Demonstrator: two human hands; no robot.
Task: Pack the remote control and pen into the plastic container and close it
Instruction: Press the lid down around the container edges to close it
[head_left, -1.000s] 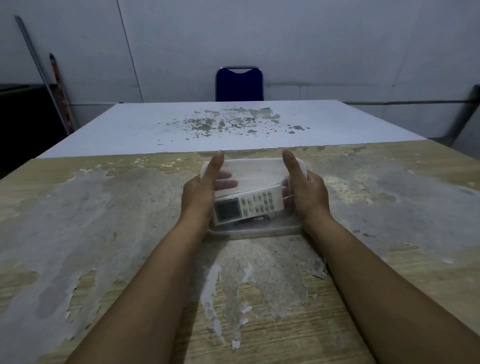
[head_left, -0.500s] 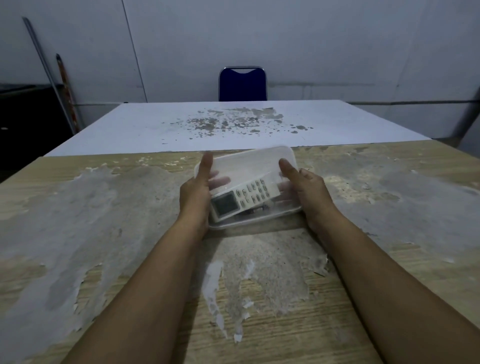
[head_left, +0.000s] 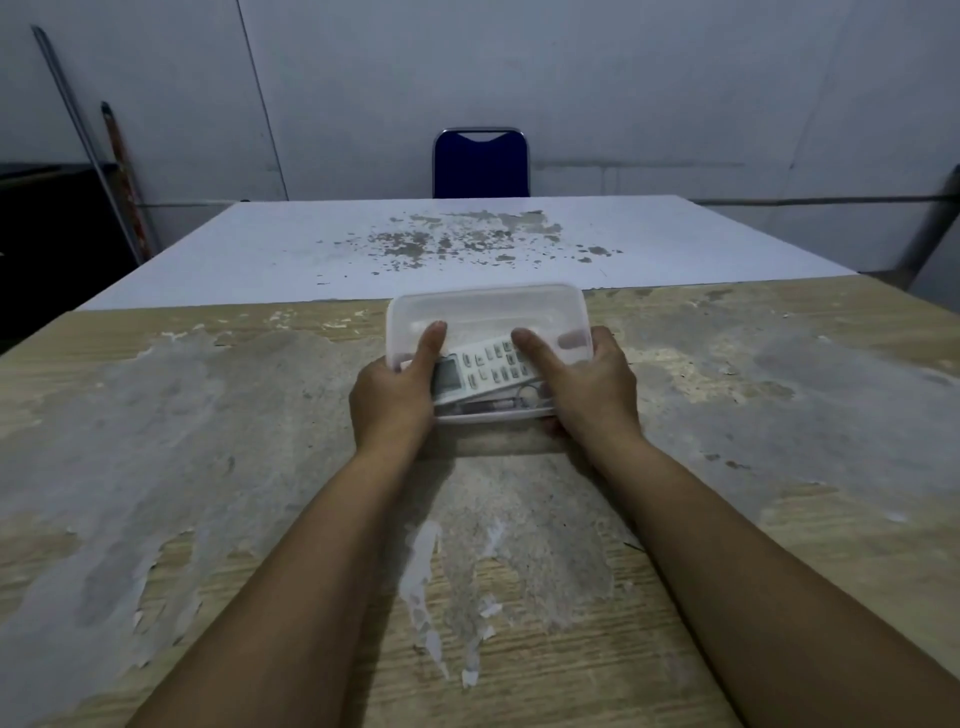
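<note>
Hands: your left hand (head_left: 393, 397) and right hand (head_left: 592, 387) clamp the plastic container (head_left: 488, 312) from both ends, thumbs on the lid.
Contents: remote control (head_left: 480, 368) lies slanted inside, pen (head_left: 488, 405) beneath it.
Risk: the slanted remote may hold the lid up, so pressing unevenly leaves one edge unsealed.

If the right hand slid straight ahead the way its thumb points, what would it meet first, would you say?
Probably nothing soon: the right hand holds the plastic container, and beyond it only bare table shows, then the blue chair.
</note>
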